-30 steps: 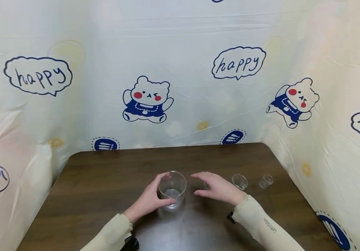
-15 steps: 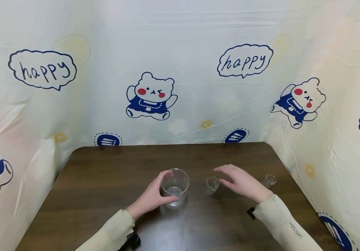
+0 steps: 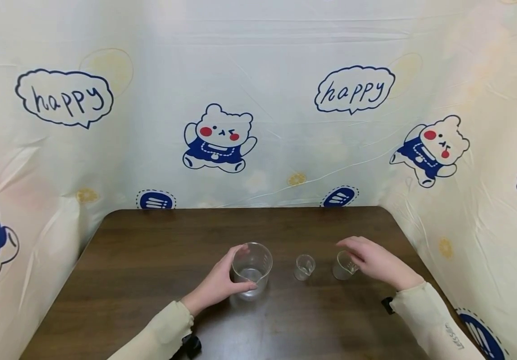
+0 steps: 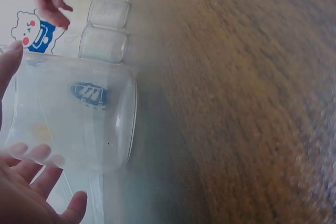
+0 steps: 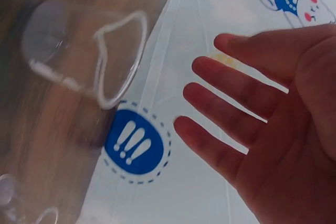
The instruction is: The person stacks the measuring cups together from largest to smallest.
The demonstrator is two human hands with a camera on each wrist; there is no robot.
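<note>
My left hand [image 3: 219, 280] holds the large clear glass beaker [image 3: 252, 272], which stands upright on the table; its fingers and thumb curve around the side. In the left wrist view the same beaker [image 4: 79, 119] fills the lower left, fingers showing through the glass. To its right stands a small beaker [image 3: 305, 268], then a medium one [image 3: 343, 266]. My right hand [image 3: 377, 262] hovers by the medium beaker's right side, overlapping its rim in the head view. The right wrist view shows its fingers [image 5: 220, 95] extended and apart from the nearby beaker [image 5: 79, 51].
The brown wooden table [image 3: 172, 235] has its far and right edges against a pale curtain [image 3: 276, 100] printed with bears and speech bubbles. A small glass vessel seen earlier at the right is hidden behind my right hand in the head view.
My right hand has moved right, from beside the large beaker past the small one to the medium beaker. My left hand has stayed on the large beaker.
</note>
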